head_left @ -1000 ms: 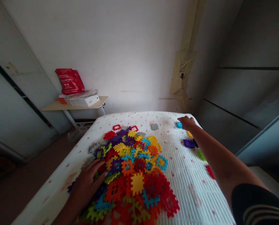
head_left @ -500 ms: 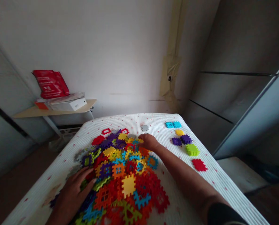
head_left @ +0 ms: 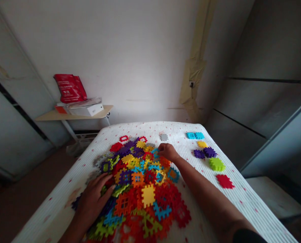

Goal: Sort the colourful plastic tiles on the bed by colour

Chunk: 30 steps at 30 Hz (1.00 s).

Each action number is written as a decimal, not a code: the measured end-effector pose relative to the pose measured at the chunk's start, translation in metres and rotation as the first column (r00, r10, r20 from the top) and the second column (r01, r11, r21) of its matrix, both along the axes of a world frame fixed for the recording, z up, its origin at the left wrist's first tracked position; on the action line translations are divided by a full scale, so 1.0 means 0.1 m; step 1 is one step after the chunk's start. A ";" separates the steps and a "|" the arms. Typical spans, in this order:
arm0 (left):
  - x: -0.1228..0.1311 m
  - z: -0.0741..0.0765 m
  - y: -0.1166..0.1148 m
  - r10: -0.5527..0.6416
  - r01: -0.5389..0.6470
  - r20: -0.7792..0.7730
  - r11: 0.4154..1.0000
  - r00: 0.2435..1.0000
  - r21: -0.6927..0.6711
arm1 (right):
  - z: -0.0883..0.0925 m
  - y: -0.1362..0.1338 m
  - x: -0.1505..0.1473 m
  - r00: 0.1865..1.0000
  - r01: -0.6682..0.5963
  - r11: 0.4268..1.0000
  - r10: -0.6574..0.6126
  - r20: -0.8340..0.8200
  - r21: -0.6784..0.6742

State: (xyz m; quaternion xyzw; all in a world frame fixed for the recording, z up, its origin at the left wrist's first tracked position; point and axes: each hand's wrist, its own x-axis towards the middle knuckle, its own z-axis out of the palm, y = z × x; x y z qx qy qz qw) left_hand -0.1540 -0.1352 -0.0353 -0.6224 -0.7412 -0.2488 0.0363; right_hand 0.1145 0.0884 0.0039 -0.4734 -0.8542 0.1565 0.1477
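Observation:
A heap of interlocking plastic building tiles (head_left: 148, 195) in red, orange, yellow, green, blue and purple spreads over a bed. Its left side lies under my left hand (head_left: 96, 194), whose fingers are spread and hold nothing. My right hand (head_left: 168, 152) reaches to the far right edge of the heap, fingers curled down beside blue and orange tiles. Its fingertips are mostly hidden, so what they grip cannot be made out. Just beyond that hand lies a single grey tile (head_left: 164, 137).
Along the bed's right side lie light-blue tiles (head_left: 194, 135), a yellow tile (head_left: 202, 144), purple tiles (head_left: 209, 152), a stack of green tiles (head_left: 217, 164) and a red tile (head_left: 225, 181). A small table (head_left: 46, 116) with a red bag (head_left: 71, 88) stands at the back left.
The view has turned slightly left, so everything sits further right. My right hand stays at the heap's far edge with its fingers curled lower; the left hand remains on the heap.

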 end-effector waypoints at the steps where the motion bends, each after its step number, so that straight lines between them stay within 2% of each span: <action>1: 0.00 0.00 0.00 -0.003 0.003 -0.009 1.000 1.000 0.004 | 0.02 0.01 0.03 1.000 0.008 1.000 -0.008 -0.015 0.010; 5: -0.02 -0.02 0.00 -0.025 0.025 -0.032 1.000 0.999 0.003 | 0.09 0.02 0.16 0.996 0.082 0.987 -0.075 -0.053 0.136; 7: -0.03 -0.04 0.01 -0.025 0.025 -0.034 1.000 0.999 0.006 | 0.08 0.01 0.25 0.996 0.087 0.967 -0.089 -0.002 0.241; 9: -0.04 -0.05 0.01 -0.020 0.021 -0.038 1.000 0.999 0.009 | 0.02 0.01 0.34 0.994 0.037 0.956 -0.065 0.086 0.292; 11: -0.04 -0.05 0.01 -0.023 0.023 -0.046 1.000 0.999 0.011 | -0.04 0.02 0.43 0.989 -0.024 0.965 -0.015 0.145 0.262; 14: -0.04 -0.03 0.02 -0.037 0.039 -0.055 0.999 0.998 0.026 | -0.10 0.07 0.58 0.989 -0.083 0.978 0.057 0.137 0.190; 18: -0.03 -0.02 0.02 -0.039 0.040 -0.046 0.999 0.998 0.033 | -0.09 0.17 0.75 0.988 -0.140 0.988 0.144 -0.052 0.069; 22: -0.03 -0.04 0.02 -0.029 0.030 -0.023 0.999 0.999 0.017 | -0.08 0.25 0.82 0.970 -0.172 0.984 0.177 -0.167 0.047; 25: -0.04 -0.05 0.02 -0.022 0.022 -0.020 1.000 1.000 0.010 | -0.10 0.28 0.77 0.966 -0.232 0.972 0.235 -0.111 0.038; 30: -0.06 -0.06 0.01 -0.025 0.026 -0.024 1.000 0.999 0.002 | -0.10 0.33 0.61 0.947 -0.313 0.950 0.312 0.082 0.006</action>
